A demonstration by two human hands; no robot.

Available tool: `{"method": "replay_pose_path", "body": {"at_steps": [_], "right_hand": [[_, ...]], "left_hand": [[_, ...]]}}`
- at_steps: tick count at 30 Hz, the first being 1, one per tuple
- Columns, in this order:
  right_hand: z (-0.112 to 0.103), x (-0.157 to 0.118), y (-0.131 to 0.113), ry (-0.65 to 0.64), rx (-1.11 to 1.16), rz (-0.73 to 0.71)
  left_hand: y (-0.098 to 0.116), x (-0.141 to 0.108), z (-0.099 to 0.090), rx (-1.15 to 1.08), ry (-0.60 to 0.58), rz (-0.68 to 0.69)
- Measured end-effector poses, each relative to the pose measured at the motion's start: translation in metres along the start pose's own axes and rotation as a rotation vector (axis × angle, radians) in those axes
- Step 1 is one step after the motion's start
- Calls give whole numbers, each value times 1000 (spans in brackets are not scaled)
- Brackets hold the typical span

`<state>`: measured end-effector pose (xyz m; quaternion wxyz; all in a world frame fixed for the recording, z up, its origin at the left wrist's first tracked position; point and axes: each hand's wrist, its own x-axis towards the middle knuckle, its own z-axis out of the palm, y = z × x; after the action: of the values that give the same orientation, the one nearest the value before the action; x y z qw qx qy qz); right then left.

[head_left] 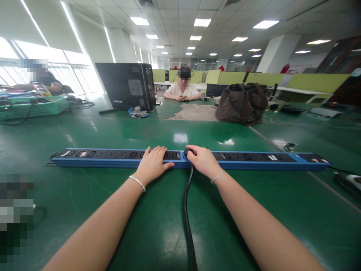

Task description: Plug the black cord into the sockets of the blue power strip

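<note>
A long blue and black power strip [254,158] lies crosswise on the green table, its row of sockets facing up. My left hand [153,160] rests flat on the strip left of its middle, fingers spread and thumb out to the right, covering some sockets. With fingers closed, my right hand [203,160] grips a black plug [186,152] at the middle of the strip. Whether the plug sits in a socket is hidden by the fingers. From it a thick black power cord [186,210] runs down the table toward me.
Behind the strip stand a black computer case [126,86], gloves [138,112] and a brown bag [242,103] on the green table [113,130]. A green basket [42,107] with cables is at far left. One person [182,90] sits opposite, another [49,81] at left.
</note>
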<state>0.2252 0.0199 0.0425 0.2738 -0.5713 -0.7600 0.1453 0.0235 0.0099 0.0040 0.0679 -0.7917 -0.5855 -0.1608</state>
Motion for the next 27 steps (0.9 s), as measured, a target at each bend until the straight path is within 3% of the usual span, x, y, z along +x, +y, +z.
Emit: {"method": "replay_pose_path", "body": {"at_steps": [12, 27], "right_hand": [[16, -3, -16, 24, -246, 8], [16, -1, -21, -26, -336, 33]], "left_hand": [[0, 3, 1, -26, 28, 22], [0, 3, 1, -19, 55, 22]]}}
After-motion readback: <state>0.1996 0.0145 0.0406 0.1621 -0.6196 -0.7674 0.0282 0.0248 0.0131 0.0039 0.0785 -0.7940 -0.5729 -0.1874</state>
